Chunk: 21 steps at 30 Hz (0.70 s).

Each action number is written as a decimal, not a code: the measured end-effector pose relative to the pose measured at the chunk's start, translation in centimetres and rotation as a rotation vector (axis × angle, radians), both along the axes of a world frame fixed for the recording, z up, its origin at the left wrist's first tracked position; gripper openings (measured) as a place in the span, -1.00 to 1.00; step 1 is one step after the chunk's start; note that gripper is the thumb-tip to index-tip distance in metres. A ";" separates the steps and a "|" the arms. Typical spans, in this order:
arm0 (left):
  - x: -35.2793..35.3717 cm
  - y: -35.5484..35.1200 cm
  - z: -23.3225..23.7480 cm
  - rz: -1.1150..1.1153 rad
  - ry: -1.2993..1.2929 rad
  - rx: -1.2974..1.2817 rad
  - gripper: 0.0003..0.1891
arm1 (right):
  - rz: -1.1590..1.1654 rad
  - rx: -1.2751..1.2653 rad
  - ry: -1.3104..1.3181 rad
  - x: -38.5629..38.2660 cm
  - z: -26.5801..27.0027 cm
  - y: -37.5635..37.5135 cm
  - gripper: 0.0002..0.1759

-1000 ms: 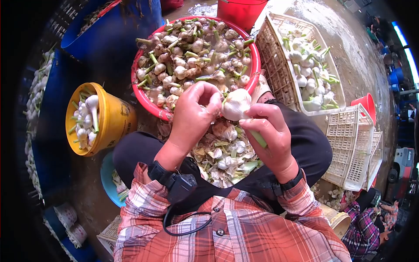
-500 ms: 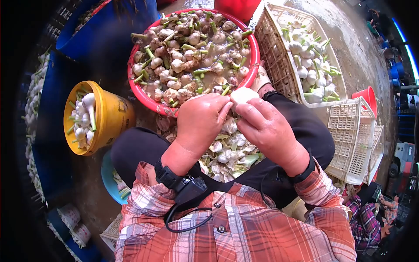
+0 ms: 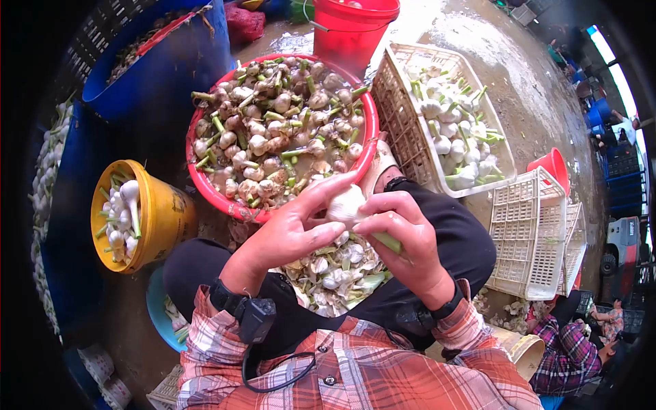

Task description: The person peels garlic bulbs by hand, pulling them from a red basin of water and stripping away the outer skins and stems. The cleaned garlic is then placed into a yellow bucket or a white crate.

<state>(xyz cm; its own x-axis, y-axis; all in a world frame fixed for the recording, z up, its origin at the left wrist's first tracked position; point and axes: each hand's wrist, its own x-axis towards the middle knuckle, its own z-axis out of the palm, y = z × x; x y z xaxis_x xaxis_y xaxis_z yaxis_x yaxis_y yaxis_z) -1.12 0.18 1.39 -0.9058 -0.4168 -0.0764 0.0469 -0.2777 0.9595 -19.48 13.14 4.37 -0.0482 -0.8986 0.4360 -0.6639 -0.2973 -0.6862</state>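
A peeled white garlic bulb [image 3: 347,206] with a short green stem is held in my right hand [image 3: 404,240], its fingers closed round the bulb's base and stem. My left hand [image 3: 290,223] is open beside it, thumb and fingers apart, fingertips right at the bulb's far side. Below both hands, between my legs, lies a heap of garlic skins [image 3: 335,277]. Just beyond them, a red basin [image 3: 195,174] holds muddy water and many unpeeled garlic bulbs [image 3: 258,145] with cut stems.
A cream crate [image 3: 509,154] of cleaned garlic stands right of the basin, stacked crates [image 3: 523,236] nearer. At left are a yellow bucket [image 3: 174,219] with white garlic, a teal basin [image 3: 157,307] and blue containers [image 3: 171,61]. Behind is a red bucket [image 3: 348,37]. Another person [image 3: 564,352] sits lower right.
My left hand has opened from its closed grip at the bulb. The right hand has turned, bringing bulb and green stem into sight. The view has tilted up.
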 end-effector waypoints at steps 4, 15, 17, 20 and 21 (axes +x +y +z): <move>-1.3 0.9 -1.6 0.128 -0.018 0.064 -0.20 | -0.252 0.162 -0.787 0.6 -1.8 -0.6 -0.84; -1.5 -0.4 -3.8 0.519 -0.068 -0.351 -0.38 | -0.108 0.450 -1.300 1.5 -3.7 -4.2 -0.73; -1.4 -1.2 -3.6 0.574 -0.153 -0.382 -0.56 | -0.090 0.540 -1.263 1.7 -3.5 -5.3 -0.79; -0.9 -2.3 -4.0 0.651 0.012 -0.051 -0.55 | -0.061 0.558 -1.245 -0.3 -2.4 -8.9 -0.82; -0.7 -2.5 -2.1 0.724 0.026 0.081 -0.52 | -0.042 0.487 -1.269 -1.4 -1.7 -11.0 -0.80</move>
<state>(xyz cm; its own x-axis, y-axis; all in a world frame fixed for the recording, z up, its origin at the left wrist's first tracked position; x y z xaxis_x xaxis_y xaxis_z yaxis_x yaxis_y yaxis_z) -1.80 -2.34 -0.66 -0.4073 -0.9061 -0.1145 0.2681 -0.2385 0.9334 -20.91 2.11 2.63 -0.2061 -0.9354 -0.2873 0.4951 0.1536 -0.8552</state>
